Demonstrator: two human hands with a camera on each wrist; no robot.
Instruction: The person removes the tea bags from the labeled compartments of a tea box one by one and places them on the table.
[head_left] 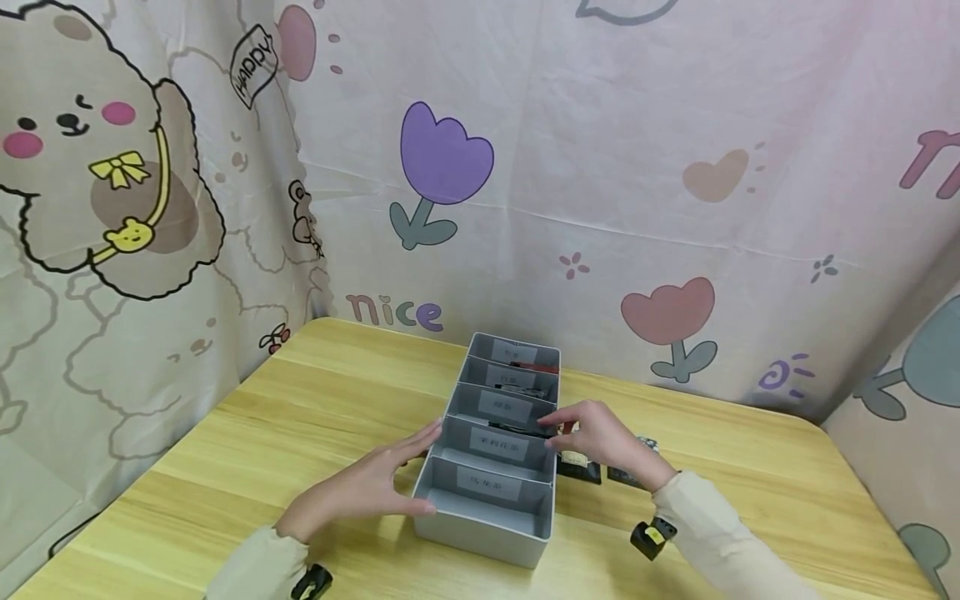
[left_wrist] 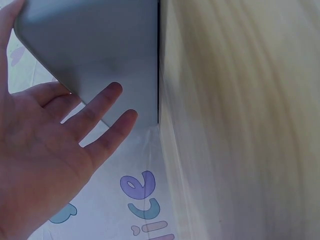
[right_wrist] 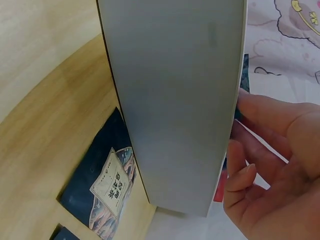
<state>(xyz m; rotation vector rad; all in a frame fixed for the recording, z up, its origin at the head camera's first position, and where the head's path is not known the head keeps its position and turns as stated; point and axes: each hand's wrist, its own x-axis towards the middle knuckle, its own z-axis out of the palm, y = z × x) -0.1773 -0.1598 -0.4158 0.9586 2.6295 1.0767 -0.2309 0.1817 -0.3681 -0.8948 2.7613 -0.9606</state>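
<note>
A long grey divider box [head_left: 480, 537] with several compartments stands on the table. My left hand [head_left: 367, 483] lies along its left side, thumb near the front corner; in the left wrist view its fingers are spread against the wall. Over the right rim, my right hand [head_left: 600, 433] pinches the edge of a dark packet [head_left: 517, 429] in a middle compartment. Only a dark teal strip of that packet [right_wrist: 244, 75] shows past the rim in the right wrist view; the fingertips are partly hidden. Printed labels [head_left: 497, 442] mark the dividers.
Dark printed packets [right_wrist: 85, 182] lie on the table right of the box, partly under my right forearm. A red item [head_left: 536, 367] and a dark item [head_left: 525, 390] sit in the rear compartments. A patterned curtain [head_left: 540, 167] hangs behind the wooden table [head_left: 337, 375].
</note>
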